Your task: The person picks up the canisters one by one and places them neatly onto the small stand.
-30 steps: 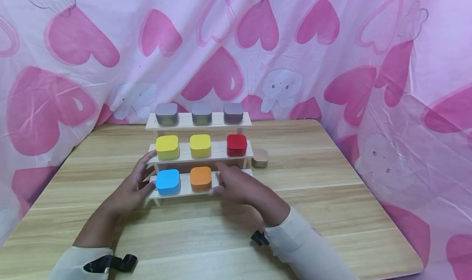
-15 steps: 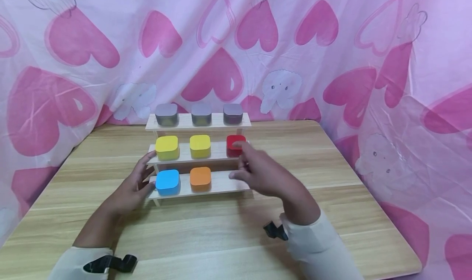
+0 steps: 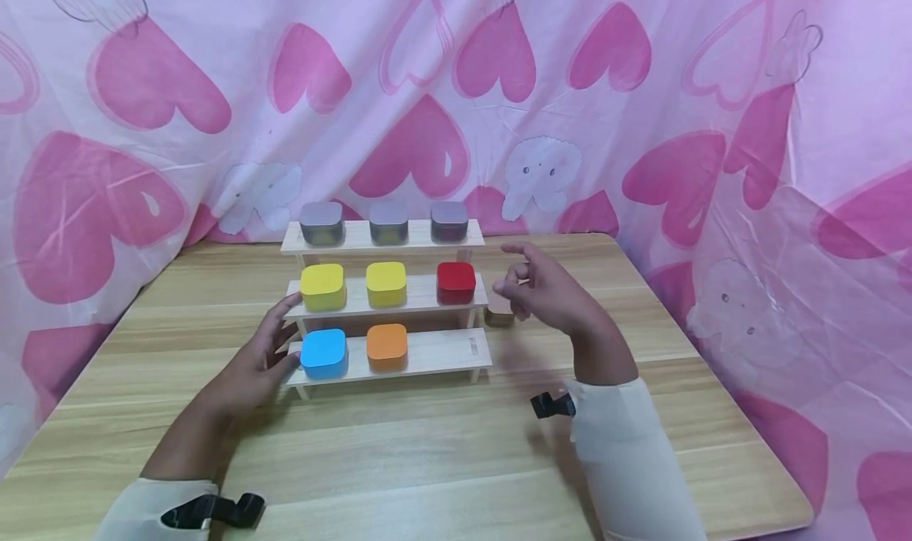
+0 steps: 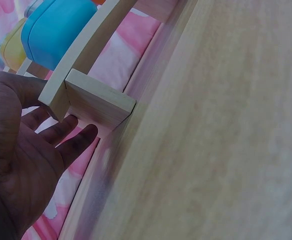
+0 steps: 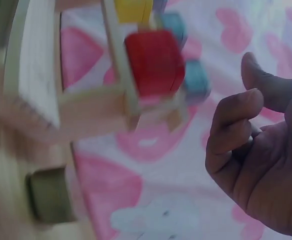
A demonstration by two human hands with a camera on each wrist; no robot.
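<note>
A three-tier wooden display stand [image 3: 445,355] bears small rounded-square tins. The front shelf has a blue tin [image 3: 324,354] and an orange tin [image 3: 387,347]. Two yellow tins [image 3: 323,287] and a red tin [image 3: 456,283] sit on the middle shelf. My left hand [image 3: 249,363] grips the stand's left end, with the thumb at the front shelf and a finger up at the middle one. In the left wrist view its fingertips [image 4: 90,131] show beside the shelf's leg. My right hand [image 3: 549,291], fingers loosely bent and holding nothing, hovers right of the stand.
Several silver-grey tins [image 3: 450,223] line the top shelf. One more metal tin [image 3: 499,311] stands on the wooden table [image 3: 399,462] right of the stand, partly hidden by my right hand. A pink heart-patterned cloth [image 3: 556,113] hangs behind and around the table.
My right hand has lifted from the front shelf's right part, passed across the red tin and moved right, off the stand. My left hand and the tins have stayed put.
</note>
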